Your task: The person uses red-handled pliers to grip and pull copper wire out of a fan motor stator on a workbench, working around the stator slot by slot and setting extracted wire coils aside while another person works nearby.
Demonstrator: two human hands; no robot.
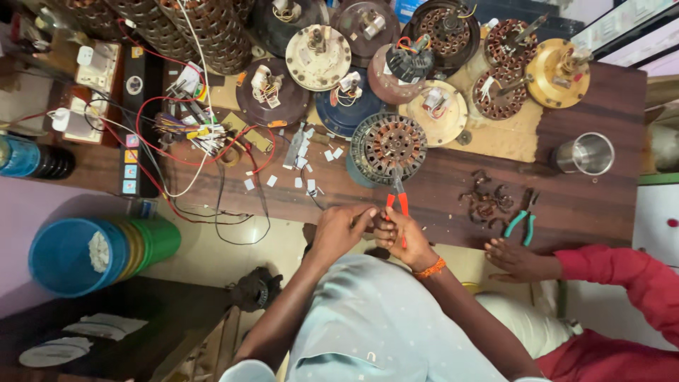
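Note:
My right hand, with an orange band at the wrist, is shut on red-handled pliers. Their jaws point up towards a round fan stator with copper windings, standing on the wooden workbench. My left hand is beside the right one, its fingertips pinched together near the pliers' handles. Whether they hold something small I cannot tell. Both hands hover at the bench's front edge.
Several fan motors and rotors crowd the bench's far side. Red and white wires tangle at left beside a switchboard. Another person's hand, red-sleeved, rests right, near teal-handled pliers, copper scraps and a steel cup. Stacked buckets stand lower left.

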